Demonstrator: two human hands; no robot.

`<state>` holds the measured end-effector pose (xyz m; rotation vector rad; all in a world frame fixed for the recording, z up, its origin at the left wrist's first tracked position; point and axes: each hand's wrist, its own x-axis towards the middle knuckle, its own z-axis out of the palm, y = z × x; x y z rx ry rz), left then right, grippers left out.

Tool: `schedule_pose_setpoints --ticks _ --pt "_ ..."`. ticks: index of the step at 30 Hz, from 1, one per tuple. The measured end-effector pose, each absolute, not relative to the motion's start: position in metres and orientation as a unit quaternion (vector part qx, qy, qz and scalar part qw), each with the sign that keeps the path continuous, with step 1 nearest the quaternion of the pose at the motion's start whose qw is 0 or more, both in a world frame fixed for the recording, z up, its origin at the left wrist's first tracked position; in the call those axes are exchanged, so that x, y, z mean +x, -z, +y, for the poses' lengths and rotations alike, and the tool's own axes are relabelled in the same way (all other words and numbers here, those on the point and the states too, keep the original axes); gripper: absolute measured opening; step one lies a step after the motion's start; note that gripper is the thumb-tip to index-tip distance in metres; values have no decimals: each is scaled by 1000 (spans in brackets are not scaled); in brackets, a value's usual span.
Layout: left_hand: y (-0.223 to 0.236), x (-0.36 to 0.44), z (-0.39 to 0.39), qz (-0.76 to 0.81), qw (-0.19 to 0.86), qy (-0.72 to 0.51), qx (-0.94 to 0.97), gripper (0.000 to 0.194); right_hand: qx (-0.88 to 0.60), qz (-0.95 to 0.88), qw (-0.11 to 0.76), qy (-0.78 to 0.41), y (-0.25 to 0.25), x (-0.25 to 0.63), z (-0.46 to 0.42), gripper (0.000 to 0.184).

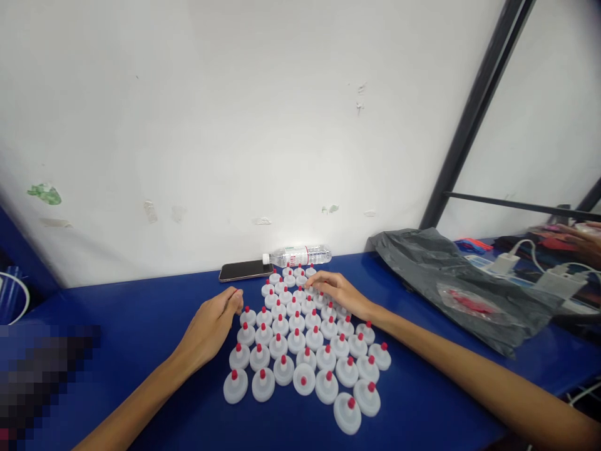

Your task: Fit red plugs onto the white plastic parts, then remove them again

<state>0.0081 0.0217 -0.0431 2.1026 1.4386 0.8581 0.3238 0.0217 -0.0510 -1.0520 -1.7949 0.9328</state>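
Observation:
Several white bottle caps with red tips (303,341) stand in rows on the blue table (141,319). My left hand (213,326) rests at the left edge of the rows, fingers curled together, nothing visible in it. Over the far right part of the rows lies my right hand (335,291), its fingertips pressed down on the caps there. What the fingers pinch, if anything, is hidden.
A clear water bottle (300,255) lies on its side at the wall, with a dark phone (245,270) to its left. A grey plastic bag (462,291) holding red pieces lies at the right. Beyond it are white chargers with cables (504,263) and another person's hand (585,241).

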Motion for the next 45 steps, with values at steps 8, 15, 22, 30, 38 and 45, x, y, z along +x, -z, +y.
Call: schedule_pose_setpoints --ticks 8,15,22,30,38,45 --pt "38 11 19 532 227 -326 748 43 -426 -717 411 -368 48 324 20 23" --pt "38 10 18 531 241 -329 743 40 -427 -715 410 -371 45 321 18 23" --pt "39 9 20 530 241 -324 746 36 -424 -713 414 -376 47 321 19 22" --pt "38 10 20 534 214 -314 755 39 -424 -714 413 -374 47 322 19 21" --pt "40 9 22 523 199 -310 769 36 -427 -711 412 -376 46 321 18 20" --pt "42 9 23 516 174 -313 778 33 -429 -713 410 -373 47 322 19 21"
